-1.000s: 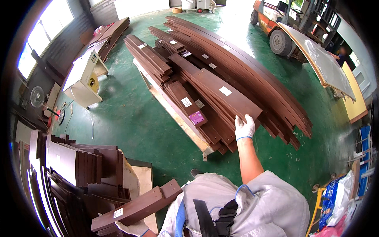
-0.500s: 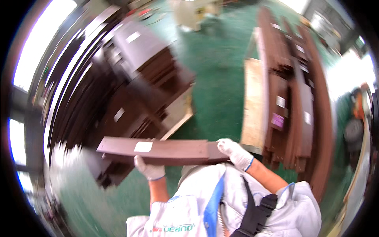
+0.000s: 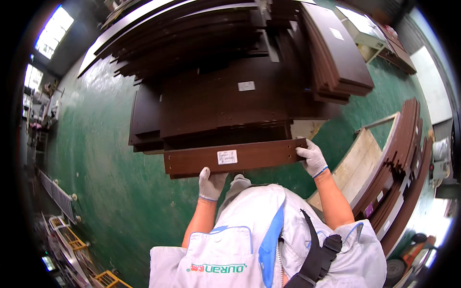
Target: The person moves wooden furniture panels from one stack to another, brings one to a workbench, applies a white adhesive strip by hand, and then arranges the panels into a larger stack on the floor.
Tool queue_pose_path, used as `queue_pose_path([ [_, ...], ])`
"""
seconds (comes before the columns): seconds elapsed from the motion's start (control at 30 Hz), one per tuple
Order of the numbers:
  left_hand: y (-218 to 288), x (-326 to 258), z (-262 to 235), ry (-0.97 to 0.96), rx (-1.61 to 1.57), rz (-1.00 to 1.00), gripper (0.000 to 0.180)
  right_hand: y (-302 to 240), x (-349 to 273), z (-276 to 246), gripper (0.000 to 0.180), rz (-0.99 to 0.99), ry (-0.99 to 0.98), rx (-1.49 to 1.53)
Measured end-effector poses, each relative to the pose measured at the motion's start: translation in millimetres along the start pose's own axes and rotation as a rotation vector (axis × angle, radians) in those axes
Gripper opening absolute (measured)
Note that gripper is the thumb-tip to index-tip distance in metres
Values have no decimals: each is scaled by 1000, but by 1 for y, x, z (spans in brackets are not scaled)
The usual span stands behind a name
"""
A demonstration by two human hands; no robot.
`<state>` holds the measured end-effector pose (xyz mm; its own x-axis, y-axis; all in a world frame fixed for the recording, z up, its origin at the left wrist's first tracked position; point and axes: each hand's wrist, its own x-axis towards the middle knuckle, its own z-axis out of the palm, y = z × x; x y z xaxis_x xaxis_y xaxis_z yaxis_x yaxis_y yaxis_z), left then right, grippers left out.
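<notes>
Both hands wear white knit gloves with blue cuffs and carry a long, narrow dark-brown board [image 3: 259,156] with a white label [image 3: 227,157] and small holes near its ends. My left hand [image 3: 211,183] supports it from below, left of the middle, thumb on its near face. Around its right end my right hand [image 3: 311,157] is closed. Whether the board is a single piece or more than one, I cannot tell. Just beyond it lies a pile of wide dark-brown panels [image 3: 206,103], one with a white label.
A taller stack of narrower brown panels [image 3: 338,53] stands at the far right of the pile. Long brown boards [image 3: 398,168] lie to my right beside a pale wooden pallet [image 3: 357,163]. A grey slatted rack [image 3: 56,194] with wheels sits at the left on the green floor [image 3: 110,173].
My view has swung left, bringing the panel pile in front of me. The board has moved with my hands, and my right hand now grips nearer its end.
</notes>
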<state>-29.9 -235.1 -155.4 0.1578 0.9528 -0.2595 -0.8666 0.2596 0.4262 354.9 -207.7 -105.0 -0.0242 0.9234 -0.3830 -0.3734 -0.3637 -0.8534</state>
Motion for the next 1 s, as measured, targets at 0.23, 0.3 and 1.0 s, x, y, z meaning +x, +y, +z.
queue_pose_path([
  [0.23, 102, -14, 23, 539, 859, -183, 30, 16, 75, -10, 50, -131, 383, -640],
  [0.3, 140, -8, -13, 593, 1012, 418, 19, 15, 65, 21, 51, -63, 383, -556],
  [1.0, 201, 111, -47, 551, 1195, 194, 69, -26, 125, 57, 102, 146, 448, -673],
])
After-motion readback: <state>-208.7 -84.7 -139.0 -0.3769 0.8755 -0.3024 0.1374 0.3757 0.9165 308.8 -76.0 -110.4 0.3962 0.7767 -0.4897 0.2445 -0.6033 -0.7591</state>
